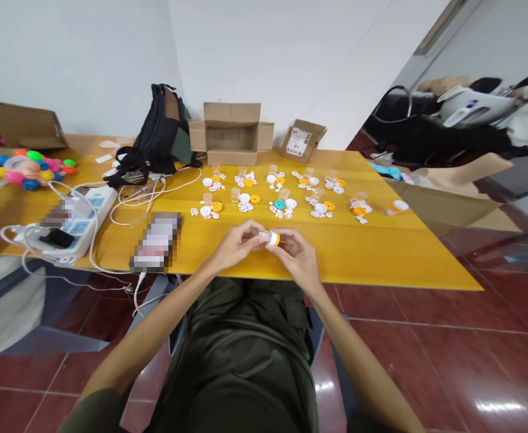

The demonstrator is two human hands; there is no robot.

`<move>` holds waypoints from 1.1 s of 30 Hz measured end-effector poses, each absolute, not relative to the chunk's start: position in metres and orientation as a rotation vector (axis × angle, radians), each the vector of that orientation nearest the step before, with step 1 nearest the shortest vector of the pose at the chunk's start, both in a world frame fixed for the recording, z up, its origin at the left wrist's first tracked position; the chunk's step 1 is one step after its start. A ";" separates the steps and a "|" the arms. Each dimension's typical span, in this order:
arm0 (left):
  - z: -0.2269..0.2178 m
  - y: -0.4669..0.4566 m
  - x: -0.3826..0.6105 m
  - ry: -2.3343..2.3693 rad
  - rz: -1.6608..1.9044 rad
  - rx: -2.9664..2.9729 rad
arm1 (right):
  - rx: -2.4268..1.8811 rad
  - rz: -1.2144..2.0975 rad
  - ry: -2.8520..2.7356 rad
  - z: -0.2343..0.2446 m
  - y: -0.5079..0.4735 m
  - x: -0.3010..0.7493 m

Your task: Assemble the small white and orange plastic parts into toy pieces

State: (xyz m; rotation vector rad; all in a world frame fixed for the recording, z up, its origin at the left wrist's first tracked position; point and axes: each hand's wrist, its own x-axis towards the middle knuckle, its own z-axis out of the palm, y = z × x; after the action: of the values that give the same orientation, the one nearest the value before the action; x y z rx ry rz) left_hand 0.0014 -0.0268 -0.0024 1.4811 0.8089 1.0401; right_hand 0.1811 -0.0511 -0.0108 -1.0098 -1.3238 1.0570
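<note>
Between my hands, above the table's near edge, is a small clear jar with a white and orange cap [273,239], lying on its side. My left hand [239,245] is closed around the clear end. My right hand [299,257] pinches the capped end with thumb and fingers. Beyond them lie two rows of loose parts: clear cups [284,194], white caps [245,198], orange caps [255,199], a teal cap [279,205] and white perforated discs [245,207]. A similar capped jar [397,207] lies on its side at the right of the rows.
On the yellow table [381,258], a phone [156,242] and a power strip [95,216] with white cables lie left. A backpack [158,132], an open cardboard box [231,157] and a smaller box [303,141] stand behind. Colourful balls [32,168] sit far left.
</note>
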 end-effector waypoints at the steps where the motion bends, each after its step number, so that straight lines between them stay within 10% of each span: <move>1: -0.003 -0.027 0.002 0.801 1.045 1.477 | -1.016 1.055 -1.322 -0.010 -0.051 0.181; 18: -0.003 -0.028 0.002 0.778 1.098 1.627 | -1.014 1.054 -1.420 -0.017 -0.048 0.187; 33: 0.002 -0.028 0.003 0.997 0.926 1.553 | -0.900 0.421 -1.708 -0.022 -0.056 0.180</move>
State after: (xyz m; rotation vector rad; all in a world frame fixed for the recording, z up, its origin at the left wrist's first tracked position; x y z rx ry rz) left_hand 0.0033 -0.0281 0.0017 1.5535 0.9967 0.9260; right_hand 0.1804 -0.0556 -0.0221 -0.9001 -1.7080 0.4213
